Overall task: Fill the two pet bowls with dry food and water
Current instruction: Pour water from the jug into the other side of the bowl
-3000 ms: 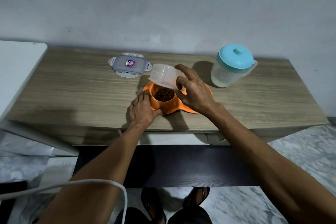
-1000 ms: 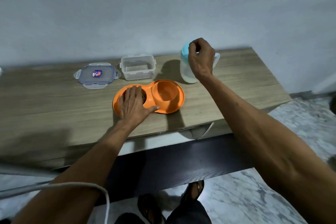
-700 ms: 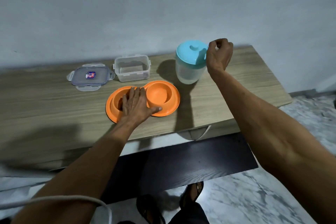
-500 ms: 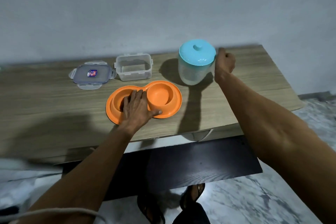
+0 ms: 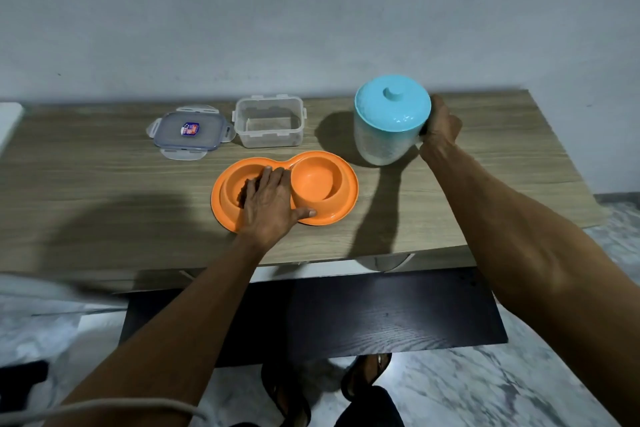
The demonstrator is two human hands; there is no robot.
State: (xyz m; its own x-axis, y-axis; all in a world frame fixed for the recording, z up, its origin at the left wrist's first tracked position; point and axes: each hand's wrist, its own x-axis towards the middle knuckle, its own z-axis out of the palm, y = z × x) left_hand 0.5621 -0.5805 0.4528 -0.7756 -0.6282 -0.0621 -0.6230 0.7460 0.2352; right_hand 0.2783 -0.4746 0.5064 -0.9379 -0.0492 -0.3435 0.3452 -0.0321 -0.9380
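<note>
Two bowls in one orange moulded dish (image 5: 325, 217), sitting near the front edge of the wooden worktop (image 5: 104, 191). Going left to right: a snap-lock lid (image 5: 191, 131) lay flat at the back, and just beside it the clear food tub (image 5: 268, 121) stood open and looked empty. In front of those was the dish. The left hand (image 5: 268, 206) lay flat across the left bowl with fingers spread and thumb out on the rim, pressing down rather than gripping anything. It hid most of that bowl, though something dark like kibble showed by the fingers. The right bowl was bare and dry.

Further right stood the frosted jug with the turquoise lid (image 5: 390, 121), upright and apart from the dish. The right hand (image 5: 439, 125) was curled in behind it, the grip closed on what I guessed was the handle, though the jug body hid that part. I couldn't tell the water level through the frosted wall either.

My guess was the jug would be hefty if full, stiff plastic, maybe a bit slick. The handle was the place to hold it, with a slow tilt, since the lid could slip and water sloshes. The dish looked light and would skate around, so pinning it down made sense.
</note>
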